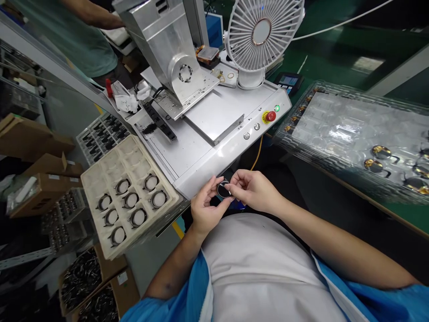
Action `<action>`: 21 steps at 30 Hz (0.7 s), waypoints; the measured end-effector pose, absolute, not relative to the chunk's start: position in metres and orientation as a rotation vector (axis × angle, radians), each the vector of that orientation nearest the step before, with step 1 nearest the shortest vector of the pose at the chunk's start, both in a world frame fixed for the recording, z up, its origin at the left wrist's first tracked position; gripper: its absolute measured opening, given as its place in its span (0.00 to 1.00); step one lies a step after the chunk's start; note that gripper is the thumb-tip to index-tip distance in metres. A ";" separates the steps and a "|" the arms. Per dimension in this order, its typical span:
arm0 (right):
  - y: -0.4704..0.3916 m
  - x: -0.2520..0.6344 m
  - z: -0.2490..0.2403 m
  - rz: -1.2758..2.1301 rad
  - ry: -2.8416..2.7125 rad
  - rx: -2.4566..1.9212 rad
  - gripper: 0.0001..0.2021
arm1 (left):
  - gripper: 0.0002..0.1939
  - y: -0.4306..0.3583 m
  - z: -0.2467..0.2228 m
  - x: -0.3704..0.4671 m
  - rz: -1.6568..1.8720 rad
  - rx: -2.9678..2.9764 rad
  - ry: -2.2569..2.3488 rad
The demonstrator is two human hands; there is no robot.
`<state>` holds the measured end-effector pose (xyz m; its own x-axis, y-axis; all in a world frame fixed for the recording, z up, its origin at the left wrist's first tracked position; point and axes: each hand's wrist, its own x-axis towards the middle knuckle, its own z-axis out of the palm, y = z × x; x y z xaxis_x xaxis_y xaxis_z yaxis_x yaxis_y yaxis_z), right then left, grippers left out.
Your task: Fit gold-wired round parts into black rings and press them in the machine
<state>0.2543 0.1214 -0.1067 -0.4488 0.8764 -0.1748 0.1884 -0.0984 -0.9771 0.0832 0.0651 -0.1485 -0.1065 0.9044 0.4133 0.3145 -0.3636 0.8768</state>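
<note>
Close in front of my body, a round black watch face in a dark ring-shaped case (pixel 222 189) is held between my two hands. My left hand (pixel 207 203) grips its edge with thumb and fingers. My right hand (pixel 253 190) pinches at its right side, thumb and fingertips on the face. Whether a thin film or small part sits in that pinch is too small to make out. To the left, a cream tray (pixel 122 250) holds several watch cases (pixel 138 218) with pale round discs in them.
A machine bench (pixel 167 154) with a metal fixture (pixel 167 53), red stop button (pixel 271 116) and white fan (pixel 263 33) stands ahead. Stacked clear trays (pixel 338 120) with round coiled parts lie right. Boxes (pixel 30 138) stand left. Behind the fixture, a co-worker's arm (pixel 92 13) shows.
</note>
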 end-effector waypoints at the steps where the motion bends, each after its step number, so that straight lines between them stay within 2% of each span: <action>1: 0.122 0.255 -0.107 1.594 -1.621 -1.167 0.11 | 0.37 0.065 -0.149 0.083 1.496 1.650 1.335; 7: 0.122 0.251 -0.114 1.562 -1.532 -1.177 0.12 | 0.38 0.065 -0.153 0.082 1.523 1.637 1.314; 10: 0.120 0.254 -0.115 1.797 -1.407 -1.124 0.16 | 0.40 0.064 -0.156 0.086 1.523 1.642 1.269; 12: 0.123 0.271 -0.114 1.833 -1.334 -1.114 0.19 | 0.43 0.064 -0.158 0.086 1.479 1.680 1.213; 13: 0.126 0.286 -0.112 1.724 -1.313 -1.162 0.19 | 0.44 0.063 -0.159 0.085 1.460 1.700 1.186; 15: 0.133 0.334 -0.106 1.286 -1.268 -1.356 0.18 | 0.41 0.063 -0.163 0.080 1.445 1.716 1.155; 19: 0.132 0.471 -0.097 0.251 -0.959 -1.857 0.07 | 0.30 0.064 -0.168 0.064 1.460 1.682 1.172; 21: 0.119 0.531 -0.099 -0.046 -0.723 -2.161 0.08 | 0.25 0.066 -0.165 0.060 1.453 1.725 1.183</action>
